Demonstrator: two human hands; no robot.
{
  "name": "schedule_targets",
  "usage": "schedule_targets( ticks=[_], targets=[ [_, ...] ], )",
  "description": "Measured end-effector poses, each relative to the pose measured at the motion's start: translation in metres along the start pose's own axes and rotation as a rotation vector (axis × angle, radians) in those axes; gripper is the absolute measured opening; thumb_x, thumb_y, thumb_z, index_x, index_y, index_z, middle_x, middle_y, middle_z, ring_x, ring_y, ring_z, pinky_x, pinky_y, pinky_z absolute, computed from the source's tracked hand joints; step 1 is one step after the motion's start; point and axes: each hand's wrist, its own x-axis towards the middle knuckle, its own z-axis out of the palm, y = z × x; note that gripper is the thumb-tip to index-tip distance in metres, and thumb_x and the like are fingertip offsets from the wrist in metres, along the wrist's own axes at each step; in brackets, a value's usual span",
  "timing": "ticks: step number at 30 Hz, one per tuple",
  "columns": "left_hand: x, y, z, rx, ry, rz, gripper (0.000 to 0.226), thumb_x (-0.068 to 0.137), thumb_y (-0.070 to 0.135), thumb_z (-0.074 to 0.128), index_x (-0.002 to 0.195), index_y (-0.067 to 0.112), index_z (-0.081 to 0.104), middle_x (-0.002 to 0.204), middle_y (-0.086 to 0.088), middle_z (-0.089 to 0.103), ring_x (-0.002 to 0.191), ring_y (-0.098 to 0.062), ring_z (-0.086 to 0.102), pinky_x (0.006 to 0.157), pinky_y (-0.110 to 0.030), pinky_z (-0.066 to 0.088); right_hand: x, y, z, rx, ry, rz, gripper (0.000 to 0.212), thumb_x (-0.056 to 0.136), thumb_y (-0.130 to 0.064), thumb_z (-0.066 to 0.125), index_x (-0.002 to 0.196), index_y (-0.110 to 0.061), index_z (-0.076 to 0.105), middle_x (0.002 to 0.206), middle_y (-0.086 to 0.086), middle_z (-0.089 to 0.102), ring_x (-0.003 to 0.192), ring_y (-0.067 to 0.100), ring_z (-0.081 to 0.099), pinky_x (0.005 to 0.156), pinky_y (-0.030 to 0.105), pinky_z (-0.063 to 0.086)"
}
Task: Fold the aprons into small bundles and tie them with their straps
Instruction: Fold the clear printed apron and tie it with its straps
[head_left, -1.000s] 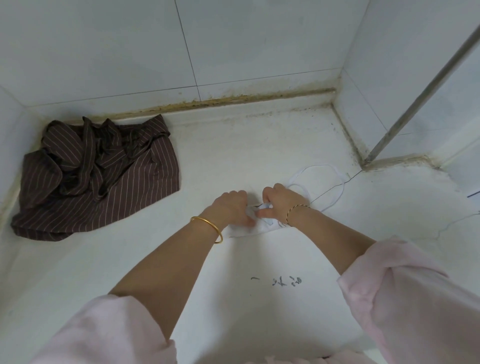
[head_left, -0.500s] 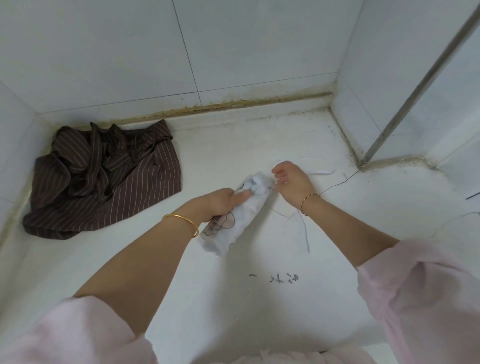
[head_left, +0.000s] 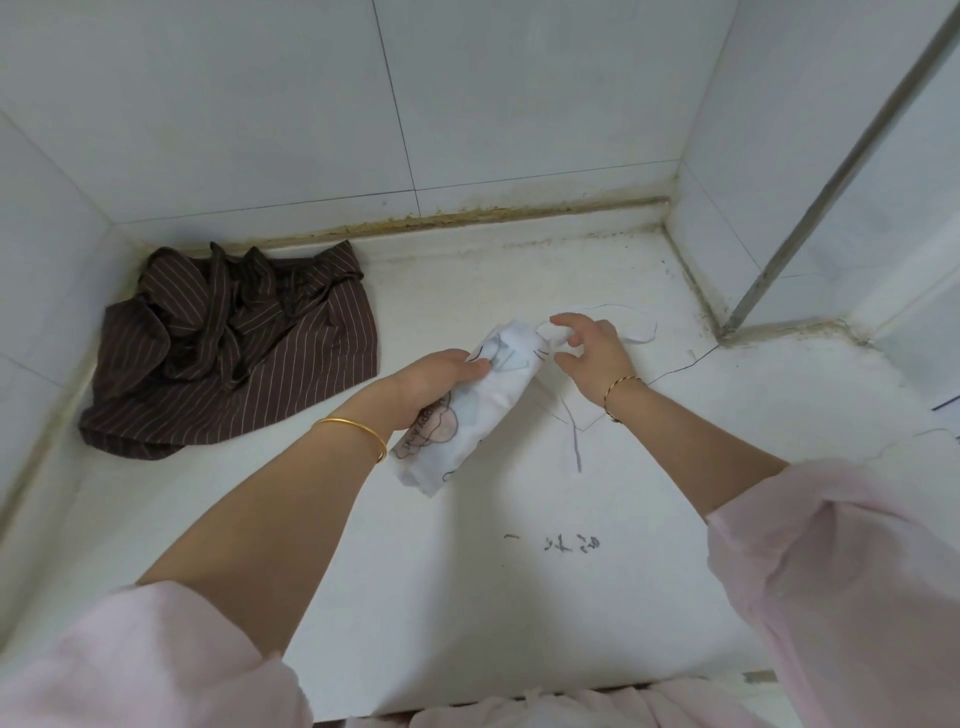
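Centre: rolled apron (head_left: 467, 410), lifted above the counter (head_left: 467, 597) in the left hand (head_left: 431, 382). The right hand (head_left: 592, 348) is just right of its far end. The strap (head_left: 641, 332) lies on the counter behind that hand. Far left: second apron (head_left: 234, 353) heaped against the back wall (head_left: 467, 104). Pen marks (head_left: 571, 544) lie in front of the roll.
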Motion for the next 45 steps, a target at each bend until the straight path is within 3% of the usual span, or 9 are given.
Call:
schedule_targets(
  ticks=[6,14,20,24,29,33,39,42,45],
  targets=[
    [-0.004,0.008,-0.02,0.083,0.157,0.025,0.027,0.094,0.037,0.054,0.103,0.011,0.058,0.107,-0.011,0.062,0.097,-0.028,0.059,0.093,-0.039,0.045,0.001,-0.016,-0.01,-0.336,0.112,-0.041,0.019,0.091,-0.027,0.057,0.105,-0.017,0.066,0.112,0.007,0.054,0.107,0.027,0.046,0.087,0.038,0.043],
    [0.005,0.034,-0.028,-0.086,0.489,0.056,0.033,0.096,0.029,0.046,0.119,0.006,0.048,0.106,-0.009,0.048,0.093,-0.023,0.047,0.074,-0.03,0.039,0.006,-0.045,-0.013,-0.184,0.023,0.001,0.025,0.098,-0.027,0.04,0.094,-0.012,0.059,0.077,0.002,0.054,0.073,0.026,0.053,0.069,0.036,0.047],
    [-0.004,0.047,-0.023,-0.728,0.073,0.02,0.035,0.1,0.029,0.041,0.123,0.005,0.052,0.115,-0.016,0.062,0.099,-0.028,0.06,0.085,-0.038,0.05,-0.008,-0.059,0.009,0.334,-0.351,0.252,0.027,0.098,-0.013,0.039,0.076,-0.013,0.055,0.06,0.005,0.041,0.043,0.014,0.038,0.049,0.024,0.045],
    [-0.004,0.054,-0.014,-0.61,-0.088,0.044,0.039,0.102,0.036,0.034,0.117,0.006,0.054,0.105,-0.012,0.064,0.098,-0.029,0.059,0.087,-0.037,0.044,-0.017,-0.065,0.037,0.307,-0.502,0.339,0.032,0.097,0.005,0.038,0.071,-0.01,0.048,0.043,0.002,0.053,0.027,0.004,0.043,0.046,0.024,0.038],
    [-0.004,0.056,-0.013,-0.431,-0.083,0.063,0.033,0.101,0.03,0.039,0.119,0.007,0.052,0.105,-0.011,0.063,0.095,-0.028,0.06,0.083,-0.035,0.049,-0.008,-0.063,0.031,0.441,-0.269,0.4,0.018,0.095,0.004,0.042,0.087,-0.011,0.047,0.075,0.001,0.063,0.064,0.012,0.06,0.062,0.017,0.054],
    [0.003,0.05,-0.019,-0.174,0.037,0.092,0.031,0.098,0.027,0.047,0.12,0.006,0.052,0.11,-0.012,0.06,0.096,-0.025,0.058,0.084,-0.033,0.047,0.02,-0.049,0.012,0.305,0.315,0.365,0.033,0.087,-0.007,0.056,0.118,-0.011,0.046,0.125,0.012,0.043,0.1,0.028,0.053,0.083,0.031,0.045],
    [0.001,0.052,-0.017,0.071,0.139,0.099,0.01,0.092,0.027,0.053,0.088,0.018,0.052,0.09,-0.004,0.055,0.081,-0.02,0.052,0.072,-0.03,0.04,0.039,-0.048,-0.004,-0.146,0.049,-0.025,0.052,0.093,-0.011,0.051,0.142,-0.021,0.037,0.158,0.0,0.013,0.141,0.026,0.017,0.112,0.037,0.023],
    [-0.001,0.055,-0.018,0.097,0.18,0.08,0.009,0.088,0.024,0.055,0.087,0.015,0.054,0.088,-0.006,0.054,0.081,-0.021,0.051,0.071,-0.032,0.04,0.038,-0.049,0.003,-0.046,-0.029,-0.073,0.028,0.095,-0.012,0.048,0.122,-0.005,0.051,0.123,0.012,0.056,0.116,0.026,0.048,0.094,0.032,0.037],
    [0.001,0.05,-0.024,0.071,0.27,0.059,0.012,0.085,0.022,0.058,0.089,0.011,0.054,0.088,-0.008,0.054,0.083,-0.024,0.053,0.073,-0.034,0.046,0.03,-0.054,0.009,0.217,-0.112,0.082,0.009,0.099,-0.016,0.044,0.098,-0.007,0.047,0.068,0.0,0.059,0.07,0.018,0.056,0.068,0.027,0.041]
  ],
)
